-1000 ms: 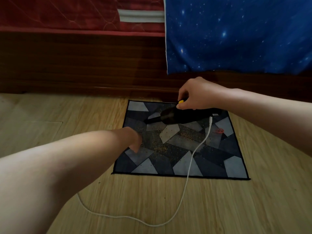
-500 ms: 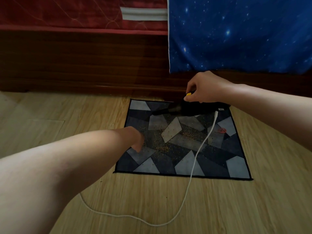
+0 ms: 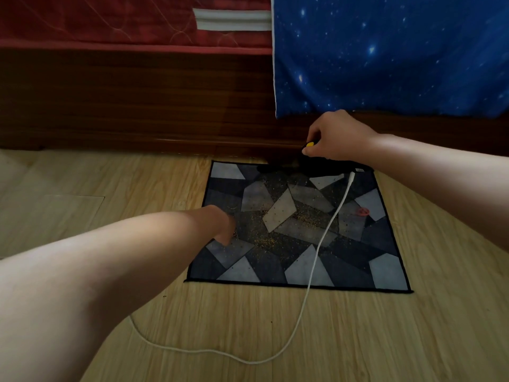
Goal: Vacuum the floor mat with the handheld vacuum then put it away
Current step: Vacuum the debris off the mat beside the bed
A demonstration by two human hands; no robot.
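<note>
A square floor mat (image 3: 385, 268) in grey and dark geometric patches lies on the wooden floor. Yellowish crumbs (image 3: 305, 219) are scattered over its middle. My right hand (image 3: 337, 136) grips a black handheld vacuum (image 3: 316, 165) with a yellow button, held along the mat's far edge, nozzle pointing left. A white cord (image 3: 327, 230) runs from the vacuum's rear across the mat and loops over the floor. My left hand (image 3: 223, 227) rests on the mat's left side, fingers pointing down onto it; most of the fingers are hidden behind the wrist.
A dark wooden bed frame (image 3: 137, 106) stands right behind the mat, with a red mattress (image 3: 110, 20) on top and a blue starry sheet (image 3: 385, 51) hanging down at the right. A small red mark (image 3: 363, 211) shows on the mat's right side. Bare wooden floor (image 3: 358, 340) surrounds the mat.
My right hand has carried the vacuum away from me, from the mat's upper middle to its far edge by the bed frame. My left hand has stayed on the mat.
</note>
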